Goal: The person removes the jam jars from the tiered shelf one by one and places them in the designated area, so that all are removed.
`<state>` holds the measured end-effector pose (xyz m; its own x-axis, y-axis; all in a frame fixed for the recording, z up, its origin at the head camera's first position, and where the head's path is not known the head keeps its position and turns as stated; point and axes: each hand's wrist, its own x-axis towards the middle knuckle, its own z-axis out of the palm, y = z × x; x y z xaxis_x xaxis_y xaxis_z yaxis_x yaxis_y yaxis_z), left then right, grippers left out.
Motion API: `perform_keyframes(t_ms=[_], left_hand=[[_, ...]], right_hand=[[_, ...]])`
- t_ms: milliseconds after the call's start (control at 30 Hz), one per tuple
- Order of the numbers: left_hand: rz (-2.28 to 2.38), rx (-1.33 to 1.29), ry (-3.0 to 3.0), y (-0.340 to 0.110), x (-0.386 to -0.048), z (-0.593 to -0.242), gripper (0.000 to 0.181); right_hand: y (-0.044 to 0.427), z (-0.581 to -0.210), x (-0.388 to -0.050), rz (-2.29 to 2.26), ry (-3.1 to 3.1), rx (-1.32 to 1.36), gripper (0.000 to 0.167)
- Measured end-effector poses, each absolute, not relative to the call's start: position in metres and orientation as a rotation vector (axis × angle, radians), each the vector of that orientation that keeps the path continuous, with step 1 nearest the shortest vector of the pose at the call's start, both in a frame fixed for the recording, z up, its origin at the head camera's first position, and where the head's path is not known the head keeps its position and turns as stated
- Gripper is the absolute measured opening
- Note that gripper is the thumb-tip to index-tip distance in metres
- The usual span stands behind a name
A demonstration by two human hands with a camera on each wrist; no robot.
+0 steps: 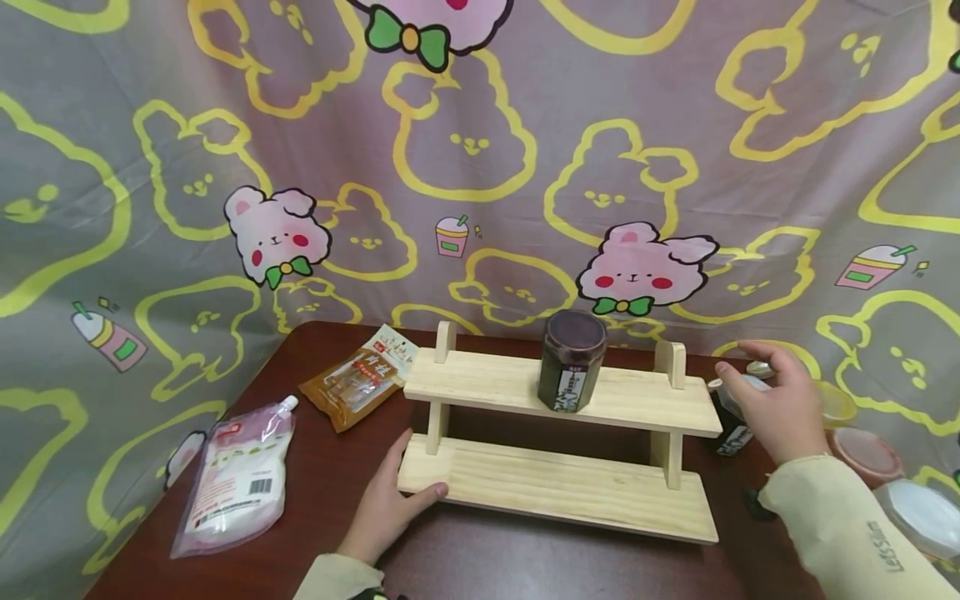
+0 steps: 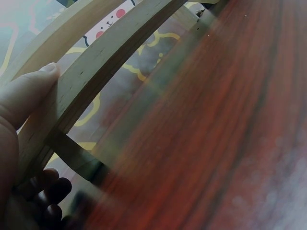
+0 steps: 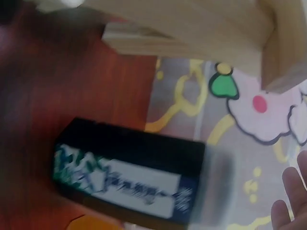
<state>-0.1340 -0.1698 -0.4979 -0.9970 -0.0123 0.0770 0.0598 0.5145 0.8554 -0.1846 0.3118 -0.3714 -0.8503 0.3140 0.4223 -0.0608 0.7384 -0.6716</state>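
A two-tier wooden shelf (image 1: 495,379) stands on the table. My left hand (image 1: 384,512) grips the left end of its lower board, with the thumb on the board and fingers curled beneath it in the left wrist view. On the upper board sits a dark jar (image 1: 572,362) with a dark lid and a small label. A second dark jar (image 3: 129,167), pale-lidded and labelled, stands right of the shelf. Over it my right hand (image 1: 783,408) is spread, partly hiding it in the head view; its fingers (image 3: 292,187) appear apart from the lid in the right wrist view.
Left of the shelf lie a brown snack packet (image 1: 356,383) and a clear spouted pouch (image 1: 243,475) of white contents. More lidded jars (image 1: 866,454) stand by the right forearm. A patterned curtain (image 1: 510,225) hangs right behind the table (image 1: 517,558).
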Motion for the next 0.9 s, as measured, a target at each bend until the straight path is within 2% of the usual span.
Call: perform_keyframes(t_ms=[333,900], left_hand=[[-1.518,-0.031,-2.669,-0.17,-0.135,-0.499,0.106],[-1.517,-0.038,-2.656,-0.171,-0.135,-0.5,0.107]], right_hand=[[0.33,-0.391,-0.187,1.004,-2.521,-0.262,0.067],[0.34,-0.417,-0.188,1.134,-2.561,-0.399,0.085]])
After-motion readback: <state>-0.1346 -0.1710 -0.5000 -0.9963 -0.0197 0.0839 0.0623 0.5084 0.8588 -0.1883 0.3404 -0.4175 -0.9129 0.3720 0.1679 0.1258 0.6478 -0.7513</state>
